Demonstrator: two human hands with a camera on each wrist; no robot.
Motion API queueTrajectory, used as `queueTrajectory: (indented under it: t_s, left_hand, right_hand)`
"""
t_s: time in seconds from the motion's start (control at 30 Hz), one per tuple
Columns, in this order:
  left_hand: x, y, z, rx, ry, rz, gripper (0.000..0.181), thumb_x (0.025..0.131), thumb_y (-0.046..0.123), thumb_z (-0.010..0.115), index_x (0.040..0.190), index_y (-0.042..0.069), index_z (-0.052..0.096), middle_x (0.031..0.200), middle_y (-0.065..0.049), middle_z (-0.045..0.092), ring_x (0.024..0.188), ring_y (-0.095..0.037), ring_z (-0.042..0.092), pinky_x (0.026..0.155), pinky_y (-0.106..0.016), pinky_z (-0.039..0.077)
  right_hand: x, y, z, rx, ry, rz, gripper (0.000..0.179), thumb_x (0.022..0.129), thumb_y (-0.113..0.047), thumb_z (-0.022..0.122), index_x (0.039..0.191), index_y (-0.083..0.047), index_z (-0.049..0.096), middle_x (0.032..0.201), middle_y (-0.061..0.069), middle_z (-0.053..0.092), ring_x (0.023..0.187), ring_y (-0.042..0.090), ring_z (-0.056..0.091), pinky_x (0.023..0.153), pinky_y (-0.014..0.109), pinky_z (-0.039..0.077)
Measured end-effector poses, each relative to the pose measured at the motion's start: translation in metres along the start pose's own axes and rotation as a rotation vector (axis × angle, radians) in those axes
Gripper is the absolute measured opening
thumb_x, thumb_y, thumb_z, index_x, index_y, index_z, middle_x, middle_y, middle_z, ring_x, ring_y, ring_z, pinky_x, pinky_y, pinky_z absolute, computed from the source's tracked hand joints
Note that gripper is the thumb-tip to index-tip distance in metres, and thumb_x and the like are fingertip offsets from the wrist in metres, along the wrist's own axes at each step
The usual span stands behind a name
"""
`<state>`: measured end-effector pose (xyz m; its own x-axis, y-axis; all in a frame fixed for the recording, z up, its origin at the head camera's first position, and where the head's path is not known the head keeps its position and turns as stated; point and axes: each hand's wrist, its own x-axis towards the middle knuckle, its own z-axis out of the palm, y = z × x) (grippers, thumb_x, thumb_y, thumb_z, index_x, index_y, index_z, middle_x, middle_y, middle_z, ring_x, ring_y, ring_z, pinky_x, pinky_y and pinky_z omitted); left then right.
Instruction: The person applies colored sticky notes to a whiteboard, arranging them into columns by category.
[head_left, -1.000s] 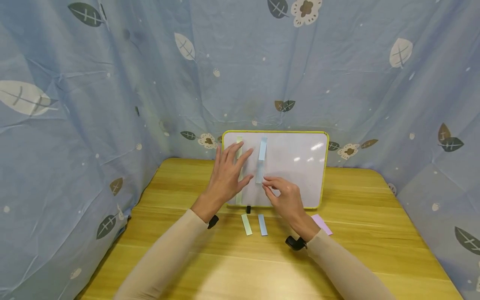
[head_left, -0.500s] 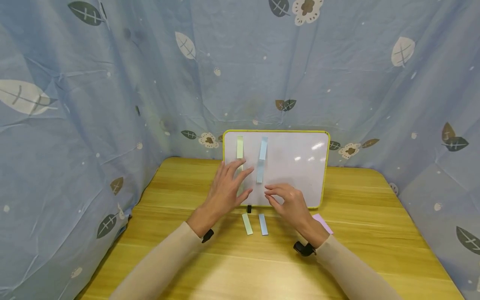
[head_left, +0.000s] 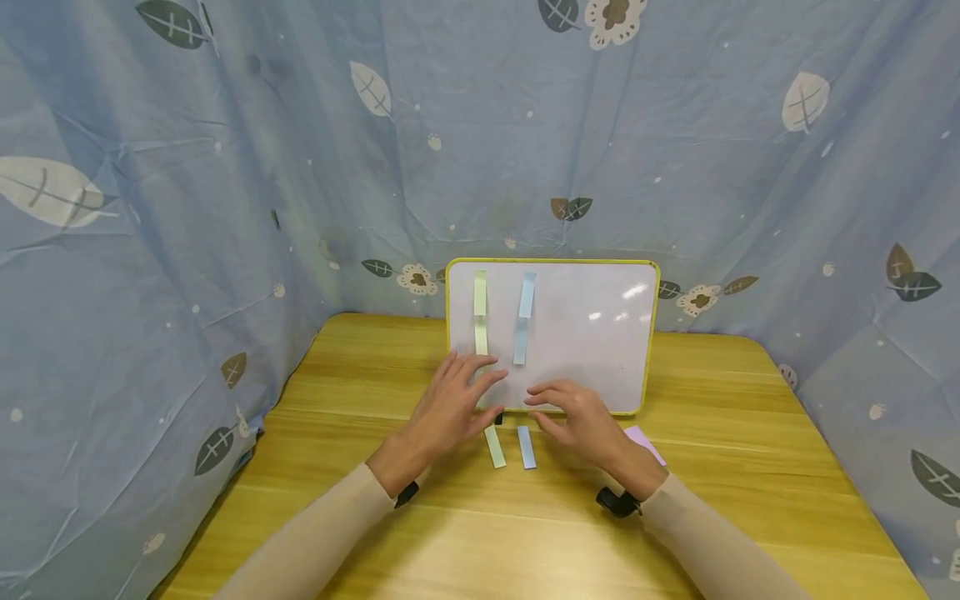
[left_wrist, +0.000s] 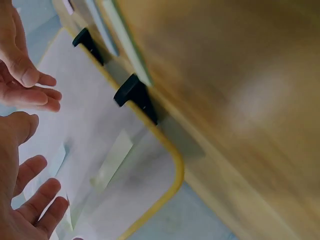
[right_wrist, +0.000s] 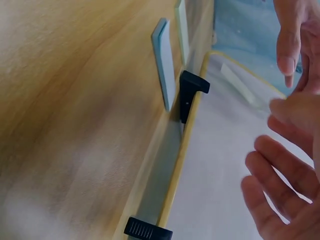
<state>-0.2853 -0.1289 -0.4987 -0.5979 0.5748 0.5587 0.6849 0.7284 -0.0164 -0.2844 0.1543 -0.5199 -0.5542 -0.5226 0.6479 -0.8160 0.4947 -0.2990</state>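
A whiteboard (head_left: 585, 350) with a yellow frame stands tilted back on the table. On its left part hang pale green sticky strips (head_left: 480, 293) in a column; the lowest strip (left_wrist: 115, 156) shows in the left wrist view. Two light blue sticky strips (head_left: 527, 296) form a second column. My left hand (head_left: 448, 404) is in front of the board's lower left, fingers loosely bent and holding nothing. Facing it, my right hand (head_left: 581, 421) hovers by the lower edge, its thumb and fingers apart with nothing between them.
Before the board lie a green strip pad (head_left: 495, 447) and a blue strip pad (head_left: 527, 448). A purple pad (head_left: 645, 443) is partly behind my right wrist. Black feet (right_wrist: 192, 92) hold the board's lower edge. A patterned curtain (head_left: 480, 125) surrounds the wooden table (head_left: 510, 533).
Both hands have come down the board. My right hand has left the lower blue strip's end, and its thumb and fingers have parted. My left hand has uncovered the upper green strips.
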Motion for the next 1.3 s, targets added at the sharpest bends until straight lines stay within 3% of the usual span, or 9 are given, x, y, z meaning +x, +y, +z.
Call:
queueTrajectory:
  t_s: [0.23,0.43,0.67,1.0,1.3]
  left_hand:
    - [-0.012,0.006,0.004,-0.036,-0.106,0.012,0.048,0.107,0.039,0.088,0.149,0.019,0.076,0.159,-0.007,0.07,0.146,-0.032,0.066,0.135,-0.07,0.045]
    - [-0.018,0.011,0.008,-0.072,-0.219,0.017,0.045,0.109,0.041,0.085,0.149,0.02,0.077,0.157,-0.002,0.071,0.15,-0.027,0.066,0.138,-0.065,0.043]
    - [-0.022,0.017,0.011,-0.049,-0.341,0.059,0.045,0.111,0.049,0.081,0.147,0.022,0.079,0.151,0.002,0.074,0.146,-0.024,0.067,0.136,-0.059,0.046]
    - [-0.025,0.025,0.013,-0.066,-0.451,0.09,0.039,0.114,0.048,0.077,0.144,0.024,0.081,0.146,0.004,0.077,0.144,-0.021,0.067,0.133,-0.05,0.05]
    - [-0.028,0.028,0.016,-0.103,-0.46,0.11,0.038,0.113,0.047,0.078,0.142,0.023,0.081,0.144,0.006,0.079,0.141,-0.02,0.069,0.131,-0.047,0.052]
  right_hand:
    - [-0.006,0.004,0.003,0.047,-0.16,-0.011,0.026,0.096,-0.008,0.096,0.12,-0.003,0.089,0.128,0.017,0.086,0.118,0.034,0.083,0.099,0.054,0.07]
    - [-0.009,0.003,0.005,0.051,-0.316,0.041,0.031,0.101,-0.016,0.094,0.128,-0.003,0.087,0.136,0.012,0.084,0.126,0.033,0.081,0.107,0.053,0.068]
    - [-0.012,0.001,0.005,0.037,-0.471,0.114,0.037,0.104,-0.023,0.092,0.136,-0.006,0.085,0.143,0.01,0.081,0.133,0.032,0.077,0.113,0.054,0.065]
    - [-0.014,-0.002,0.005,0.028,-0.558,0.122,0.037,0.101,-0.031,0.096,0.13,-0.011,0.087,0.146,0.009,0.079,0.135,0.031,0.075,0.116,0.053,0.063]
    - [-0.014,-0.001,0.007,0.021,-0.568,0.092,0.027,0.102,-0.026,0.094,0.124,-0.012,0.088,0.145,0.011,0.079,0.134,0.034,0.077,0.113,0.053,0.065]
